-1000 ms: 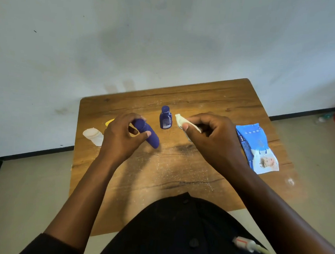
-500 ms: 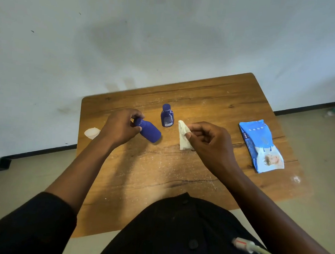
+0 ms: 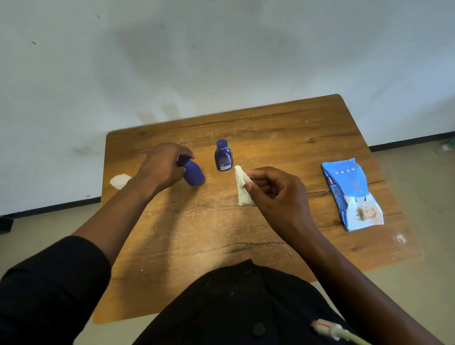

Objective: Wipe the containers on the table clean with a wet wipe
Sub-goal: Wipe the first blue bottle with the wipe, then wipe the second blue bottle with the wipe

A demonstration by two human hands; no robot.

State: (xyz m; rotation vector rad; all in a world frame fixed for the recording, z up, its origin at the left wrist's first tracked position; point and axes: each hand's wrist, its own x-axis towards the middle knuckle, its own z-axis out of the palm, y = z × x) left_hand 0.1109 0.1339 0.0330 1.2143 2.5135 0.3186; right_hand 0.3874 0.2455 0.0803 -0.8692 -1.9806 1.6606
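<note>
The blue bottle [image 3: 193,171] stands on the table [image 3: 290,131] toward its far left, leaning somewhat, its cap end inside the left hand [image 3: 162,168]. A second blue bottle [image 3: 223,156], this one with a label, stands upright just beside it to the right, touched by nothing. A white container [image 3: 120,180] sits at the table's left edge, partly hidden behind the left forearm. The wet wipe [image 3: 241,185] hangs crumpled from the right hand [image 3: 275,192], its lower end touching or just above the wood, between the labelled bottle and that hand.

My reading is that the task is midway: the wipe is out of its pack and looks used, yet at this instant it touches no container. Nothing visible tells which bottles are already clean; the table itself is dusted with pale specks. The white container and the labelled bottle probably remain to be done, or checked.

The left grip is closed around the blue bottle's neck and cap, fingers curled over the top. The right grip is closed too, thumb and forefinger pinching the wipe's upper part while the other fingers curl loosely. The blue wipe pack [image 3: 351,193] lies flat well to the right.
</note>
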